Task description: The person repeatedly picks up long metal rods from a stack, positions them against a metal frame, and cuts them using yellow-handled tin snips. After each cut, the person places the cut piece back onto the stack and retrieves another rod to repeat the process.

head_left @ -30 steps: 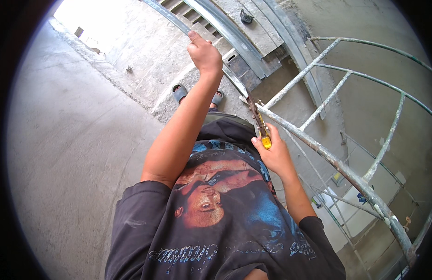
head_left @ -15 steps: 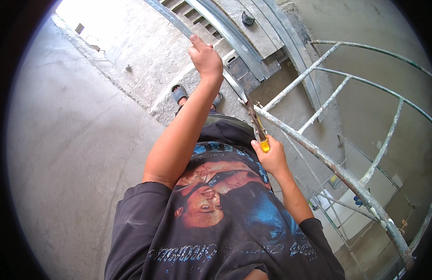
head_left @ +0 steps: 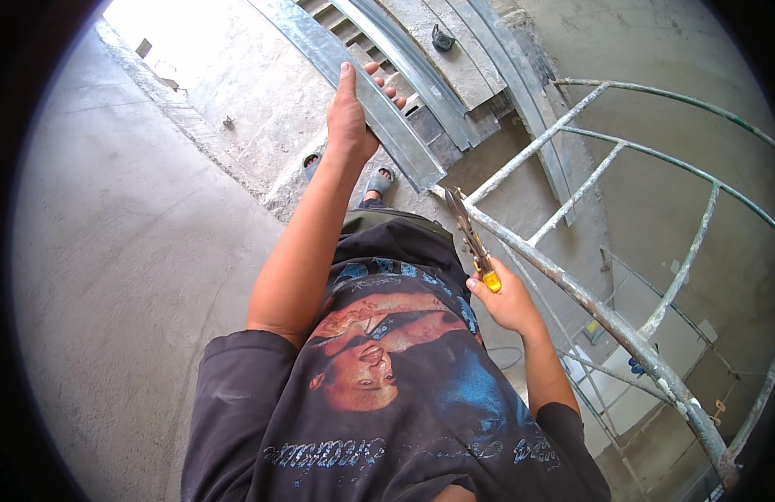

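My left hand [head_left: 348, 121] is wrapped round a long galvanized metal channel [head_left: 396, 142], thumb on the near side and fingertips showing past its far edge. The channel slants from the upper left down to a cut end in front of my waist. In my right hand [head_left: 511, 299] is a pair of tin snips [head_left: 463, 224] with a yellow grip, held beside my right hip. Their jaws point up toward the channel's end, a small gap apart from it. Most of the right fingers are hidden behind the handles.
Painted scaffold frame tubes [head_left: 584, 301] run close along my right side, with a lower level visible through them. More metal channels [head_left: 433, 88] lie ahead beside concrete steps [head_left: 329, 18]. A small black object [head_left: 442, 38] sits on the far ledge. My sandalled feet [head_left: 379, 180] stand on rough concrete.
The channel has turned from edge-on to show its broad face, and my left hand has rolled with it. The snips have come off the channel's end and moved slightly down and right.
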`<act>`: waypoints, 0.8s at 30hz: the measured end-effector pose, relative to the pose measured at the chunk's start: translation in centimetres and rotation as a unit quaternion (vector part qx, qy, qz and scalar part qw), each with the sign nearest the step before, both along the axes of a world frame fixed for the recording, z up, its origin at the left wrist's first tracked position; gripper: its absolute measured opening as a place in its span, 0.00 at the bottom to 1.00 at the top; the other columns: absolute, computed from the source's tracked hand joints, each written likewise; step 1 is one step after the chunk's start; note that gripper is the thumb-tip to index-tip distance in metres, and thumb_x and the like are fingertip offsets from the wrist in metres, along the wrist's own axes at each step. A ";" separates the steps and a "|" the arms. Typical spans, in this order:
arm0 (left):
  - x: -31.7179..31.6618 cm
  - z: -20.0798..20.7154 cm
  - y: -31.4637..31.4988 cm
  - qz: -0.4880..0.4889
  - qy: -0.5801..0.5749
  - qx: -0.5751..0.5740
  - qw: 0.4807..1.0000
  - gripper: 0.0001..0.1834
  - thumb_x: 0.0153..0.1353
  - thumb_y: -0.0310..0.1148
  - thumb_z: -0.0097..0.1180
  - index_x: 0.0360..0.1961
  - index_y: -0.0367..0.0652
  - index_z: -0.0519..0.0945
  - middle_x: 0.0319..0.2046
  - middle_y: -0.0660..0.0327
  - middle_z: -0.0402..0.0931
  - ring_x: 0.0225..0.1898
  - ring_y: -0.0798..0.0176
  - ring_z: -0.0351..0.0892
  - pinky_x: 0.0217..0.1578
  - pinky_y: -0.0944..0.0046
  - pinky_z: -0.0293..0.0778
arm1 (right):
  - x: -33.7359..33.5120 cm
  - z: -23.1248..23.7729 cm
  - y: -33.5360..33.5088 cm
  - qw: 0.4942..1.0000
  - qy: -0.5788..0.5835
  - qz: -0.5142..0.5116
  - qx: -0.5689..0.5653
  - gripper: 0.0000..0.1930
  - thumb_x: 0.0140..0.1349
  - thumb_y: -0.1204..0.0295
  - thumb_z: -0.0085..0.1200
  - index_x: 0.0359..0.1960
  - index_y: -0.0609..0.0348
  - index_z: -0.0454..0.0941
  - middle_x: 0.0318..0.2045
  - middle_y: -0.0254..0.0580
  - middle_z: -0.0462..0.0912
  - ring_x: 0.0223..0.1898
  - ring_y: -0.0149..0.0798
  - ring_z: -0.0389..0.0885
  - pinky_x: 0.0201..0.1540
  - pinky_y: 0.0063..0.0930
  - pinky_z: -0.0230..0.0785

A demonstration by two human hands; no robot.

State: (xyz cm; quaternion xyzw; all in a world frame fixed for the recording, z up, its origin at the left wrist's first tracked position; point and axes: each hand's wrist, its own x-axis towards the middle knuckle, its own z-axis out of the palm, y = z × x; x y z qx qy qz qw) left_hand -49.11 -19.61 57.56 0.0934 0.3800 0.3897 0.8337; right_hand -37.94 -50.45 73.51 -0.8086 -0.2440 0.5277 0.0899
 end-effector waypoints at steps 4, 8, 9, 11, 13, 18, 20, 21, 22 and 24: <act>-0.5 0.1 -0.3 0.027 0.001 -0.021 0.999 0.28 0.75 0.55 0.44 0.54 0.36 0.70 0.38 0.57 0.72 0.37 0.59 0.78 0.44 0.50 0.83 | 0.7 -0.5 0.8 0.999 0.003 0.031 0.007 0.25 0.66 0.58 0.62 0.56 0.64 0.74 0.36 0.48 0.85 0.39 0.42 0.85 0.45 0.36 0.75; -1.0 -0.2 -0.4 0.037 -0.011 -0.018 0.999 0.26 0.75 0.53 0.44 0.52 0.37 0.70 0.37 0.56 0.74 0.36 0.58 0.79 0.41 0.51 0.82 | 0.6 -0.3 1.5 0.999 0.009 0.048 0.003 0.25 0.66 0.58 0.62 0.56 0.64 0.75 0.35 0.48 0.85 0.38 0.43 0.84 0.44 0.36 0.75; -1.1 -0.3 -0.4 0.035 -0.015 -0.014 0.999 0.26 0.75 0.53 0.43 0.52 0.37 0.70 0.37 0.56 0.74 0.36 0.58 0.79 0.40 0.51 0.82 | 0.6 -0.3 1.6 0.999 0.008 0.052 0.002 0.25 0.66 0.58 0.62 0.56 0.64 0.75 0.35 0.48 0.85 0.37 0.43 0.84 0.43 0.37 0.74; -1.3 -0.4 -0.5 0.037 -0.008 -0.011 0.999 0.25 0.76 0.52 0.43 0.52 0.37 0.70 0.36 0.57 0.75 0.35 0.59 0.79 0.39 0.52 0.82 | 0.5 -0.5 2.0 0.998 0.010 0.056 0.001 0.25 0.66 0.58 0.62 0.56 0.63 0.75 0.35 0.47 0.84 0.37 0.43 0.84 0.43 0.37 0.74; -1.3 -0.5 -0.4 0.037 -0.008 -0.007 0.999 0.25 0.76 0.52 0.43 0.52 0.37 0.70 0.35 0.57 0.75 0.34 0.60 0.79 0.39 0.53 0.82 | 0.6 -0.5 2.4 0.998 0.006 0.063 0.003 0.25 0.66 0.58 0.62 0.56 0.63 0.75 0.34 0.47 0.84 0.36 0.43 0.84 0.42 0.37 0.74; -1.7 -0.6 -0.5 0.036 0.001 -0.012 0.999 0.25 0.76 0.52 0.43 0.52 0.37 0.71 0.34 0.58 0.76 0.31 0.61 0.80 0.37 0.54 0.82 | 0.8 -1.0 3.0 0.997 -0.007 0.079 -0.003 0.25 0.65 0.58 0.62 0.56 0.62 0.75 0.35 0.46 0.84 0.36 0.42 0.83 0.42 0.37 0.74; -1.9 -0.9 -0.6 0.041 0.006 -0.014 0.999 0.25 0.76 0.52 0.44 0.52 0.37 0.71 0.34 0.58 0.76 0.31 0.61 0.80 0.36 0.54 0.82 | 0.7 -0.6 3.9 0.996 -0.010 0.090 -0.015 0.25 0.65 0.58 0.62 0.57 0.62 0.75 0.35 0.45 0.84 0.37 0.42 0.83 0.43 0.37 0.75; -1.9 -0.8 -0.6 0.041 0.008 -0.012 0.999 0.25 0.76 0.52 0.44 0.52 0.37 0.71 0.33 0.58 0.76 0.30 0.61 0.80 0.35 0.54 0.82 | 0.5 -0.4 4.1 0.995 -0.012 0.092 -0.020 0.25 0.65 0.58 0.62 0.57 0.62 0.74 0.35 0.45 0.84 0.37 0.42 0.83 0.43 0.36 0.75; -1.9 -0.8 -0.6 0.041 0.009 -0.010 0.999 0.25 0.76 0.52 0.44 0.52 0.37 0.71 0.33 0.58 0.76 0.30 0.61 0.80 0.35 0.54 0.83 | 0.5 -0.5 4.0 0.996 -0.014 0.090 -0.016 0.26 0.65 0.58 0.62 0.58 0.62 0.74 0.36 0.45 0.84 0.37 0.42 0.83 0.43 0.36 0.75; -1.9 -0.9 -0.6 0.041 0.005 -0.012 0.999 0.25 0.75 0.52 0.45 0.51 0.37 0.71 0.33 0.58 0.76 0.30 0.61 0.80 0.34 0.54 0.83 | 0.7 -0.8 3.6 0.996 -0.015 0.088 -0.010 0.26 0.65 0.58 0.62 0.59 0.62 0.74 0.37 0.45 0.84 0.38 0.42 0.83 0.44 0.36 0.75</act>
